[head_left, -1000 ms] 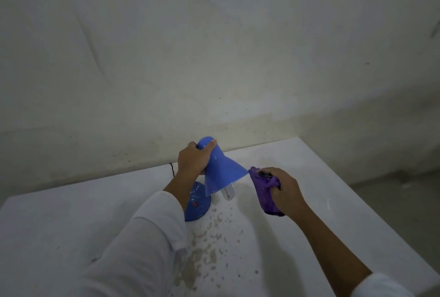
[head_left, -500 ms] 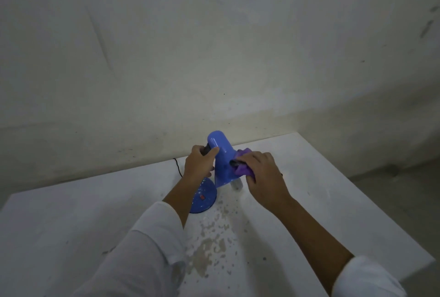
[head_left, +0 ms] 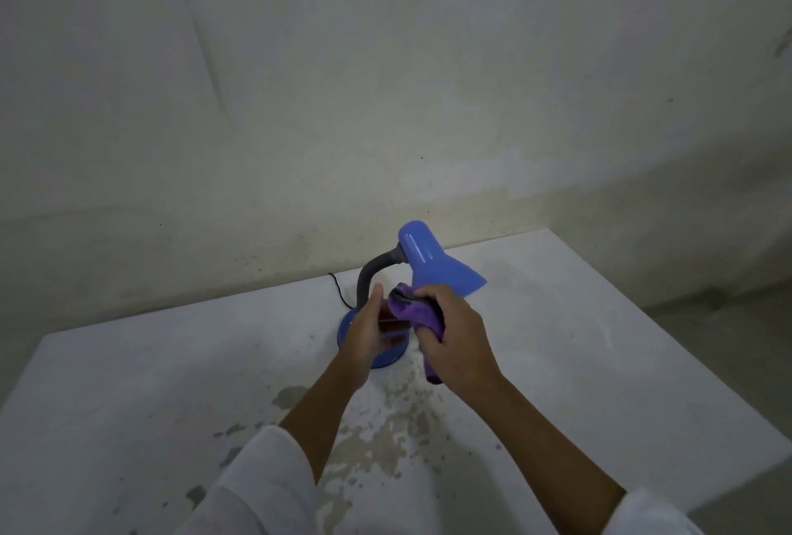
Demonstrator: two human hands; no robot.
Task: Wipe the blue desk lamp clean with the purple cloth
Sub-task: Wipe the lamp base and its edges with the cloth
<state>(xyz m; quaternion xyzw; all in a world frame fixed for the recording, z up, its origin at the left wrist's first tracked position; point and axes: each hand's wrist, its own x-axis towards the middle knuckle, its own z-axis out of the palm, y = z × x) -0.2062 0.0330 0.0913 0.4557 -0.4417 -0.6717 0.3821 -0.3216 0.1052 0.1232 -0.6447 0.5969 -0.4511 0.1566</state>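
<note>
The blue desk lamp stands at the back of the white table [head_left: 128, 384]. Its shade [head_left: 433, 266] points down to the right, on a grey bent neck [head_left: 367, 277] above the round blue base [head_left: 349, 322]. My right hand [head_left: 456, 341] is closed around the bunched purple cloth [head_left: 418, 314], just below the shade and above the base. My left hand [head_left: 368, 331] is held flat and blurred right beside the cloth, in front of the neck, holding nothing. Both hands cover much of the base.
A thin black cord [head_left: 338, 292] runs from the base toward the wall [head_left: 385, 106] right behind the table. Chipped grey patches [head_left: 385, 427] mark the tabletop near me. The table's right edge [head_left: 668, 341] drops to the floor.
My left hand has let go of the lamp's head and dropped in front of the neck. My right hand has brought the cloth off the shade to below it. The shade now stands free.
</note>
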